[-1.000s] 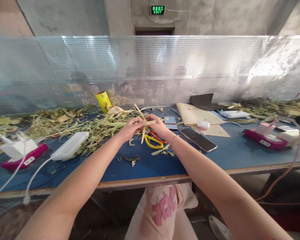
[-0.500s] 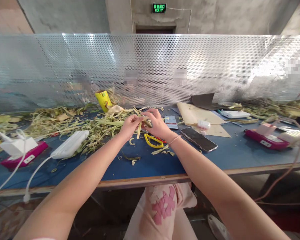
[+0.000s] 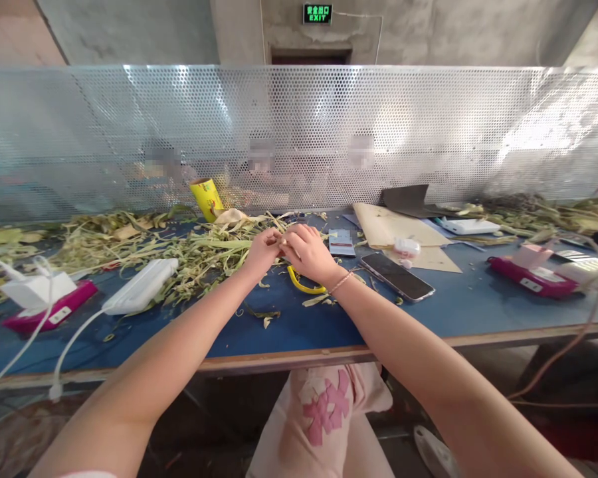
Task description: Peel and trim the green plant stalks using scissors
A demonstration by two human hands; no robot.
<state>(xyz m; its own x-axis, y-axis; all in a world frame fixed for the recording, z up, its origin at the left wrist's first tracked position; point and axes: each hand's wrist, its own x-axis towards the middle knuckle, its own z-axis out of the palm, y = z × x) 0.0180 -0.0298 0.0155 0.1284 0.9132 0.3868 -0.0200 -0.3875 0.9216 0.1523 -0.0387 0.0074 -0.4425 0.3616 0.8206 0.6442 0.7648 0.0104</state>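
In mid-frame, left hand and right hand are brought together; whether anything is pinched in either grip cannot be told. Dried strips, strewn centre-left, are best handled with light, even pressure.

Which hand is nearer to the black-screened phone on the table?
Right. The right hand is left of the phone and not touching it; the left hand is farther left, on the right hand's far side from it.
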